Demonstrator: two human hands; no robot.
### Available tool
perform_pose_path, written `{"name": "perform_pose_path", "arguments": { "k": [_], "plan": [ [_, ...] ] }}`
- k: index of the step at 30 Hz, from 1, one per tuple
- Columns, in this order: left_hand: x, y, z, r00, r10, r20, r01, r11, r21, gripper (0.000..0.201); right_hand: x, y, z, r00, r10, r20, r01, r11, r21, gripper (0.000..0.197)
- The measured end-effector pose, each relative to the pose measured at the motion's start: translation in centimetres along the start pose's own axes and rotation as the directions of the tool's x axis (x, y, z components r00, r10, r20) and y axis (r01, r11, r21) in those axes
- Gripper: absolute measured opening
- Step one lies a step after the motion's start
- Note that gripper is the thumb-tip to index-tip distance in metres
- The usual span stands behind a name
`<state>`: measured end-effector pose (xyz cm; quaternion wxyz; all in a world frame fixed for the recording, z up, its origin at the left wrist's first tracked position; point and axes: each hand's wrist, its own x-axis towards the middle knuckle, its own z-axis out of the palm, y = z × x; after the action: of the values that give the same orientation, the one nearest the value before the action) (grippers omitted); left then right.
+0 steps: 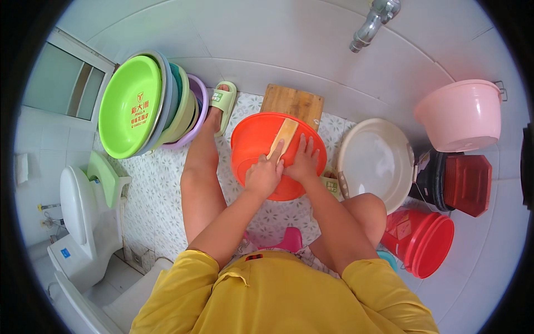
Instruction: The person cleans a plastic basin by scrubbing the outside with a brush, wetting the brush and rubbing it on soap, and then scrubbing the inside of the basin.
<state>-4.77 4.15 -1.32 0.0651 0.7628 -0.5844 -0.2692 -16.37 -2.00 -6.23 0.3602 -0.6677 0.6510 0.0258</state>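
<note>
An orange plastic basin (250,139) is between my legs, low over the patterned floor. Across its surface lies a wooden brush (286,133), its bristles hidden beneath. My left hand (263,175) is closed round the handle end of the brush, index finger stretched along it. Flat against the basin, just right of the brush, rests my right hand (303,162) with its fingers spread. Whether the basin stands upright or upside down is hard to tell.
A wooden stool (292,103) stands beyond the basin, under a metal tap (375,25). At right are a whitish basin (375,161), a pink tub (460,116) and red buckets (425,242). Stacked basins (130,106) lean at left, above a toilet (75,206).
</note>
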Motion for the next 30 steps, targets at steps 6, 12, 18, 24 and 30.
{"name": "perform_pose_path", "arguments": {
  "k": [6, 12, 18, 24, 30],
  "plan": [
    [-1.9, -4.5, 1.8, 0.985, 0.088, -0.146, -0.111, 0.981, -0.158, 0.056, -0.7, 2.9, 2.1, 0.999, 0.040, -0.027, -0.034, 0.982, 0.185, 0.127],
    [-3.8, -4.5, 1.9, 0.984, 0.128, -0.125, -0.146, 0.978, -0.151, 0.058, -2.3, 4.6, 2.9, 0.967, 0.253, -0.028, -0.239, 0.941, 0.240, 0.124],
    [-4.3, -4.7, 1.8, 0.983, 0.156, -0.099, -0.169, 0.974, -0.150, 0.058, -2.9, 3.0, 2.8, 0.964, -0.026, -0.263, 0.068, 0.986, 0.152, 0.114],
    [-5.2, -5.1, 2.1, 0.974, 0.204, -0.093, -0.215, 0.968, -0.132, 0.062, -3.2, 3.4, 3.4, 0.977, 0.011, -0.212, 0.030, 0.982, 0.187, 0.103],
    [-6.1, -5.7, 3.2, 0.960, 0.278, -0.041, -0.280, 0.935, -0.219, 0.070, -3.4, 3.8, 4.1, 0.944, 0.022, -0.329, 0.041, 0.983, 0.181, 0.082]
  ]
}}
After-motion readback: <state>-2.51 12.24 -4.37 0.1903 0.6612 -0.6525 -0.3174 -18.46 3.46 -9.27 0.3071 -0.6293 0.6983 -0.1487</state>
